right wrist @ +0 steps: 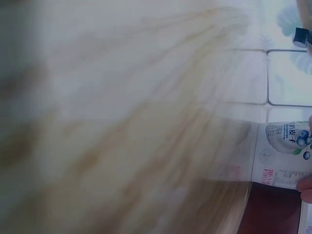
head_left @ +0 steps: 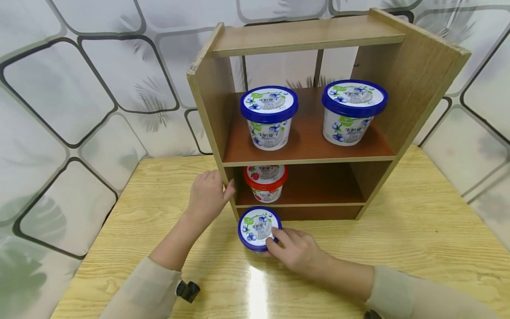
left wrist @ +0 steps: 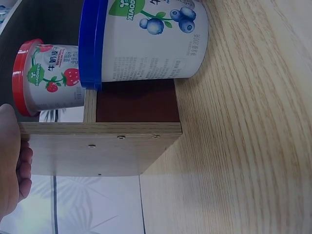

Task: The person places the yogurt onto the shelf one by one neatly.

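Observation:
A tub with a blue lid and blueberry print [head_left: 255, 227] is at the foot of the small wooden shelf unit [head_left: 209, 102], in front of its lower left corner. My right hand [head_left: 299, 250] grips this tub from the right, thumb and fingers about its rim. My left hand [head_left: 207, 194] holds the front edge of the unit's left side panel, thumb on the inner side and fingers on the outer. On the lower shelf, at the left, stands a red-lidded strawberry tub [head_left: 266, 182], right behind the blueberry tub [left wrist: 156, 44] in the left wrist view.
Two more blue-lidded tubs stand on the upper shelf, one on the left [head_left: 269, 117] and one on the right [head_left: 352, 113]. The unit stands on a light wooden table [head_left: 159, 186]. A patterned wall covering [head_left: 99, 75] rises behind the table.

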The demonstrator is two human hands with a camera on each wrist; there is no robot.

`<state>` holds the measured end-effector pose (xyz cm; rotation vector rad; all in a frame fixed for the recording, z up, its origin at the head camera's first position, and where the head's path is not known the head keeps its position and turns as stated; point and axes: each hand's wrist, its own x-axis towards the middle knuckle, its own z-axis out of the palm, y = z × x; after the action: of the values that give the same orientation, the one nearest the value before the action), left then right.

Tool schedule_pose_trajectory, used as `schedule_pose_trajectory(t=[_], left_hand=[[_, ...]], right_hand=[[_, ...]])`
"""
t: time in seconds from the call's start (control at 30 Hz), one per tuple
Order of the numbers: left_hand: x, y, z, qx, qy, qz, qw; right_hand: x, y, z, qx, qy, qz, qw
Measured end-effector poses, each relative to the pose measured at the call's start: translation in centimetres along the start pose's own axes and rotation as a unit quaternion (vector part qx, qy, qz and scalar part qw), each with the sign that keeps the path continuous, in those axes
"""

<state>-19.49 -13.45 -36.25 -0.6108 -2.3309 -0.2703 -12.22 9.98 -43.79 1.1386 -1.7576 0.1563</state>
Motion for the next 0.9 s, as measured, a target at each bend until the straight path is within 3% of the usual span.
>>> schedule_pose_trajectory(t=[0.3, 0.57, 0.9], left_hand=[[0.0, -0.1, -0.1, 0.001, 0.010, 0.009, 0.9999], [-0.1, -0.1, 0.1, 0.000, 0.009, 0.010, 0.9999], [0.0, -0.1, 0.1, 0.001, 0.011, 0.011, 0.9999]], right_hand=[[0.2, 0.0, 0.1, 0.006, 0.005, -0.003, 1.000], [0.0, 0.4, -0.8, 0.052, -0.003, 0.024, 0.998], [0.3, 1.9, -2.0, 0.058, 0.030, 0.002, 0.998]])
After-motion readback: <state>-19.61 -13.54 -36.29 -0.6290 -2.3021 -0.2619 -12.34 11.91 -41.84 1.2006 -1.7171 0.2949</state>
